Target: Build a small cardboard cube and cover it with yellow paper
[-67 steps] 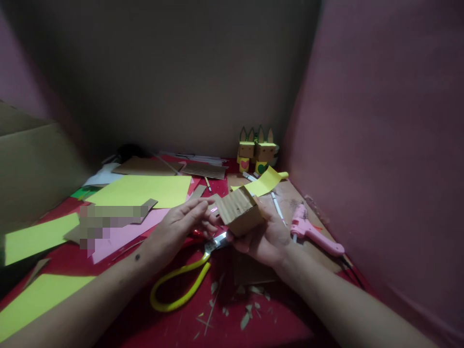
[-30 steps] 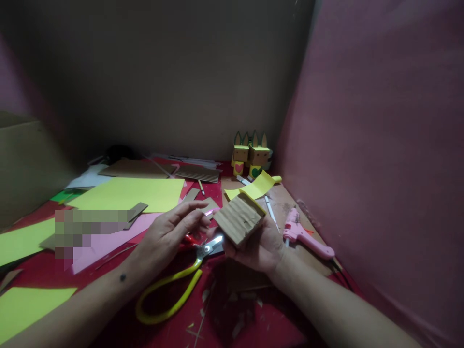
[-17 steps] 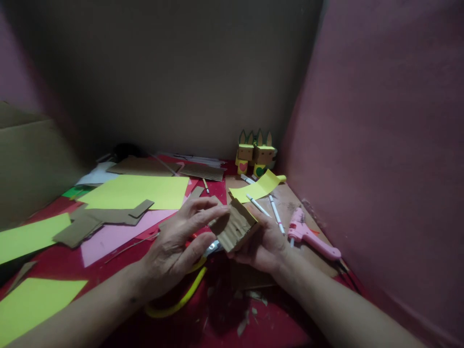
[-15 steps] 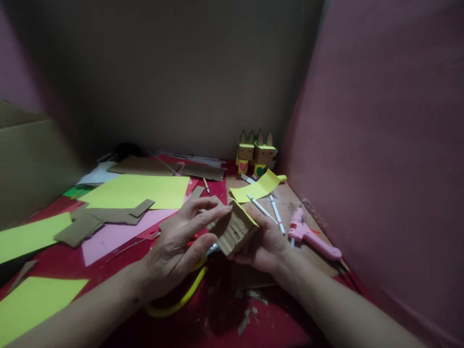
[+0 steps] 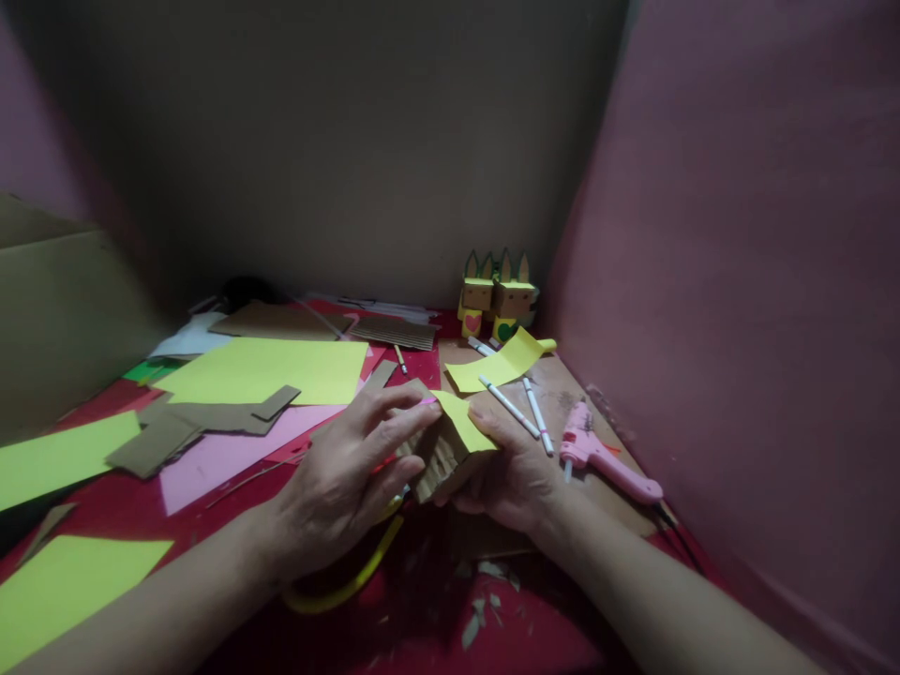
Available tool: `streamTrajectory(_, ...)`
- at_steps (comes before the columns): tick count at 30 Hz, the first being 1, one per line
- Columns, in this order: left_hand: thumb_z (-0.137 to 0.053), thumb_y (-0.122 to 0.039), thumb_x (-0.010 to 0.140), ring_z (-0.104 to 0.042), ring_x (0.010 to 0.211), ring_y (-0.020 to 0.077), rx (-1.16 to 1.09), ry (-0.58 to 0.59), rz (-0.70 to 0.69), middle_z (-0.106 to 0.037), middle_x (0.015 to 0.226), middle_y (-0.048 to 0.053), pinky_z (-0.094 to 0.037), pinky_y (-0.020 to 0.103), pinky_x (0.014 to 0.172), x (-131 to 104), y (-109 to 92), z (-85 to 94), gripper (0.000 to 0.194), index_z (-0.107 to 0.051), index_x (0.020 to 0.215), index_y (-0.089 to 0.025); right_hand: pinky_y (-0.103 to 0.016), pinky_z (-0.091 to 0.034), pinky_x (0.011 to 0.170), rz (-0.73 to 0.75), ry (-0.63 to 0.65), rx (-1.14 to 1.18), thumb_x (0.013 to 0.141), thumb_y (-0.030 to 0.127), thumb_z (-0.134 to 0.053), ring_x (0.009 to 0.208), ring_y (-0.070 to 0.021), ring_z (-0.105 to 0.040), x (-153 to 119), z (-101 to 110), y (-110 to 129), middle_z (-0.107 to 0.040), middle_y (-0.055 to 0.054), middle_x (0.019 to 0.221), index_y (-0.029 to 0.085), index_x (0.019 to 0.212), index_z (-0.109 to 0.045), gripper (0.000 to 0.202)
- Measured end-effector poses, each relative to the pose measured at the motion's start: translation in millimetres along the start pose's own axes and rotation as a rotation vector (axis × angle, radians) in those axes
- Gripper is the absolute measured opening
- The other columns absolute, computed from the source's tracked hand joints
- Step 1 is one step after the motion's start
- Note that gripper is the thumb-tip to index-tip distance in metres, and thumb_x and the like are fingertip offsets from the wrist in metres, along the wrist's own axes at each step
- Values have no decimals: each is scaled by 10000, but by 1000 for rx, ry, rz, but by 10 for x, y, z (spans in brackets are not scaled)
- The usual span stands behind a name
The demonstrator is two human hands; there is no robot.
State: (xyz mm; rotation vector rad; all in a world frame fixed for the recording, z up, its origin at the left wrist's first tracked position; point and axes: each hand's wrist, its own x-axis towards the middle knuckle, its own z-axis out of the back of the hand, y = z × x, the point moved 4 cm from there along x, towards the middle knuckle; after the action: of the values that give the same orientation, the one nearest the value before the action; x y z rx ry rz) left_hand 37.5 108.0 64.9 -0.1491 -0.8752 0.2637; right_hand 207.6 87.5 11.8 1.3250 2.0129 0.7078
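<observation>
A small corrugated cardboard box (image 5: 442, 457) is tilted between my two hands, with yellow paper (image 5: 462, 418) on its upper face. My right hand (image 5: 517, 469) grips it from the right, thumb resting on the yellow paper and fingers underneath. From the left, my left hand (image 5: 344, 464) has its forefinger on the top edge and its thumb at the corrugated side. A thin bright pink bit (image 5: 428, 400) shows at that forefinger's tip; I cannot make out what it is. Partly hidden below my left hand is a yellow loop-shaped handle (image 5: 344, 591).
A pink glue gun (image 5: 608, 459) and white markers (image 5: 538, 417) lie on a cardboard sheet to the right, near a curled yellow paper strip (image 5: 502, 364). Small cardboard figures (image 5: 496, 300) stand behind. Yellow sheets (image 5: 274, 370) and cardboard scraps (image 5: 158, 445) cover the left; a pink wall bounds the right.
The box has turned so that its yellow top faces me more. My right thumb has come onto the yellow paper, and the pink bit now shows at my left forefinger.
</observation>
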Motion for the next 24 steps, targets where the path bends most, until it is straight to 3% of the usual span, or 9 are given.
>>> streamTrajectory(4, -500, -163, 1040, -618, 1221, 245, -83, -30, 86, -624, 1404, 92, -511, 385, 1061, -31, 3, -19, 453, -540, 1465, -316, -201, -309, 346, 48, -4, -37, 659, 578, -838, 516, -188, -692, 4, -5, 4, -754, -30, 697, 172, 998, -667, 556)
streamTrajectory(9, -555, -219, 1023, -684, 1144, 241, -245, -105, 255, -734, 1276, 69, -544, 372, 1027, -7, 22, -17, 315, -712, 1285, -296, -209, -329, 344, 48, -50, -32, 631, 580, -848, 497, -196, -684, 7, -10, -11, -740, -21, 665, 188, 940, -671, 529)
streamTrajectory(12, -649, -291, 981, -710, 1037, 209, -468, -179, 544, -785, 1105, 27, -576, 311, 921, 28, 57, -26, 170, -795, 1068, -295, -220, -377, 364, -33, -62, -15, 609, 579, -855, 466, -183, -652, -4, -7, -43, -708, 0, 611, 199, 838, -648, 489)
streamTrajectory(15, -763, -383, 895, -687, 834, 169, -739, -250, 838, -769, 938, 2, -563, 253, 720, 26, 81, -66, 121, -798, 888, -267, -207, -368, 365, -75, -35, -27, 677, 570, -824, 454, -170, -643, -18, -5, -64, -701, -11, 599, 182, 836, -661, 450)
streamTrajectory(19, -823, -353, 812, -628, 732, 137, -862, -196, 951, -741, 847, -9, -512, 245, 679, 38, 81, -102, 126, -795, 840, -234, -189, -324, 333, -75, -26, -57, 719, 554, -820, 484, -175, -671, -26, 0, -94, -717, -21, 629, 160, 905, -696, 453)
streamTrajectory(24, -874, -325, 692, -653, 800, 196, -908, -145, 1048, -753, 818, 20, -501, 315, 755, 7, 130, -119, 210, -813, 855, -208, -179, -327, 326, -13, -75, -79, 658, 529, -874, 453, -145, -619, -36, -19, -101, -692, -1, 601, 167, 898, -702, 467)
